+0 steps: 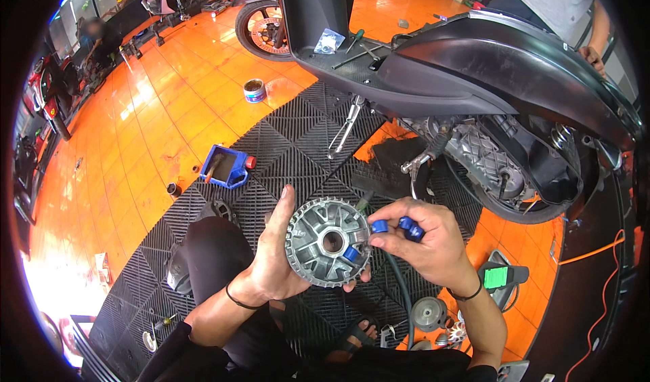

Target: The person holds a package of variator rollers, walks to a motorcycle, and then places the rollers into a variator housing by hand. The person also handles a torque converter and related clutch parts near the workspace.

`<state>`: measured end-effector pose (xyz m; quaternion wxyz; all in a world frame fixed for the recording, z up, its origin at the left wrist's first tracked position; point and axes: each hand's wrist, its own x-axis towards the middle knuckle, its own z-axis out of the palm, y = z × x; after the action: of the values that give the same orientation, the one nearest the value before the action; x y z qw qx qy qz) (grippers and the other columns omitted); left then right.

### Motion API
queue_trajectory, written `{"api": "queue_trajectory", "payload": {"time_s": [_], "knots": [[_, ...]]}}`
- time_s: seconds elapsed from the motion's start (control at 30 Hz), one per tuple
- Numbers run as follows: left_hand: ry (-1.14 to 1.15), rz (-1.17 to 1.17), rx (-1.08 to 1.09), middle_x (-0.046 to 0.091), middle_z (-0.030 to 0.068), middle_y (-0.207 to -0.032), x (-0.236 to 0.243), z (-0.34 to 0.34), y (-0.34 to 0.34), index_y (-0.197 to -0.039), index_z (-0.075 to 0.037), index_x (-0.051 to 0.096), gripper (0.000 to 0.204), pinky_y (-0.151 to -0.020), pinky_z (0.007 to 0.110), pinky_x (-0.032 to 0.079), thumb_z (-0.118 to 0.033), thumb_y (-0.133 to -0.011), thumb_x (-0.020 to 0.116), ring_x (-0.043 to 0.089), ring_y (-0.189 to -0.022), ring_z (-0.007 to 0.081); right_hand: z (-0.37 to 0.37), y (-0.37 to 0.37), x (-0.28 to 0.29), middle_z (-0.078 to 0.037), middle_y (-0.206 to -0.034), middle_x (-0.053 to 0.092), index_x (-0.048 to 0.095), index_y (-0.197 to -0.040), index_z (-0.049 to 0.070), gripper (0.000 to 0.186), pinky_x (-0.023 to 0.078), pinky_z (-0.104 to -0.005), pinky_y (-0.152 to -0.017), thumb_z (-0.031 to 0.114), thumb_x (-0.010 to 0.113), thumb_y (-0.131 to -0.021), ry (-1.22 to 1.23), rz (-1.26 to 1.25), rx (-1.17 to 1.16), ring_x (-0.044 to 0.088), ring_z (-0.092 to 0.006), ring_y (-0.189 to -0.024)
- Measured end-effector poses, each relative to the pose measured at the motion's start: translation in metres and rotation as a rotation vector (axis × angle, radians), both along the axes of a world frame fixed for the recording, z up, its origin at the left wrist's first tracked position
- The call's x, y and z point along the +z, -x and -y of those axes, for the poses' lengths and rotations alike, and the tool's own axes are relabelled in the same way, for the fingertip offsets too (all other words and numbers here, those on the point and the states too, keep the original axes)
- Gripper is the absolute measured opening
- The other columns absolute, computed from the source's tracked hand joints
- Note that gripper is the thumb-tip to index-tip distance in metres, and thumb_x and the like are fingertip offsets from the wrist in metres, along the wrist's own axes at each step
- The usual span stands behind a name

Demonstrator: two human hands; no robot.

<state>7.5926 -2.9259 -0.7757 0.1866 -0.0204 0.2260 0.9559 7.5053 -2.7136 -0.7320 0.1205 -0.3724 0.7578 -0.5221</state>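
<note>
My left hand (274, 257) holds a round silver scooter variator (313, 248), thumb up along its left edge and fingertips showing beneath it. Its ribbed inner side faces me, with a toothed rim and a round hole in the centre. One blue roller weight (351, 253) sits in a slot at the lower right of the hub. At the variator's right edge, my right hand (437, 236) pinches a blue roller (380, 226) between thumb and forefinger. More blue rollers (411, 228) are tucked in its curled fingers; their exact number is partly hidden.
A black scooter (433, 77) with its engine side exposed stands ahead on the right, a person beside it. On the black mat (298, 124) lies a cut-open blue container (227, 166). A tin (254, 91) stands beyond; metal parts (428, 313) lie at lower right.
</note>
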Motion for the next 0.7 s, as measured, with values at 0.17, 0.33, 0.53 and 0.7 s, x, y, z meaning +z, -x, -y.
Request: {"api": "queue_trajectory", "payload": {"time_s": [0.17, 0.33, 0.53, 0.7], "knots": [[0.034, 0.009, -0.005, 0.063, 0.0271, -0.116, 0.001, 0.001, -0.001, -0.130, 0.000, 0.054, 0.095, -0.063, 0.049, 0.059, -0.079, -0.094, 0.014, 0.067, -0.088, 0.0484, 0.006, -0.005, -0.001, -0.007, -0.075, 0.060, 0.070, -0.105, -0.003, 0.023, 0.047, -0.0293, -0.056, 0.002, 0.077, -0.083, 0.004, -0.243, 0.073, 0.059, -0.0144, -0.062], [0.068, -0.006, 0.008, 0.063, 0.0269, -0.118, -0.002, 0.002, 0.000, -0.131, 0.001, 0.053, 0.095, -0.065, 0.051, 0.060, -0.078, -0.095, 0.013, 0.067, -0.092, 0.0499, 0.007, -0.007, 0.006, -0.008, -0.078, 0.061, 0.069, -0.107, -0.004, 0.025, 0.051, -0.0302, -0.056, 0.001, 0.076, -0.084, -0.049, -0.314, 0.130, 0.063, -0.0154, -0.062], [0.107, -0.008, -0.049, 0.065, 0.0253, -0.117, -0.002, 0.005, 0.001, -0.132, 0.000, 0.053, 0.091, -0.066, 0.050, 0.061, -0.074, -0.097, 0.014, 0.068, -0.093, 0.0468, 0.008, -0.009, 0.006, -0.009, -0.081, 0.062, 0.069, -0.107, -0.006, 0.024, 0.055, -0.0314, -0.058, 0.003, 0.074, -0.086, -0.084, -0.266, 0.171, 0.068, -0.0180, -0.064], [0.130, -0.044, -0.083, 0.063, 0.0273, -0.118, -0.007, 0.005, 0.004, -0.132, 0.002, 0.052, 0.094, -0.066, 0.053, 0.061, -0.076, -0.096, 0.015, 0.067, -0.093, 0.0501, 0.006, -0.009, 0.002, -0.011, -0.083, 0.061, 0.069, -0.108, -0.006, 0.025, 0.054, -0.0334, -0.059, 0.006, 0.074, -0.086, -0.128, -0.315, 0.164, 0.067, -0.0218, -0.064]]}}
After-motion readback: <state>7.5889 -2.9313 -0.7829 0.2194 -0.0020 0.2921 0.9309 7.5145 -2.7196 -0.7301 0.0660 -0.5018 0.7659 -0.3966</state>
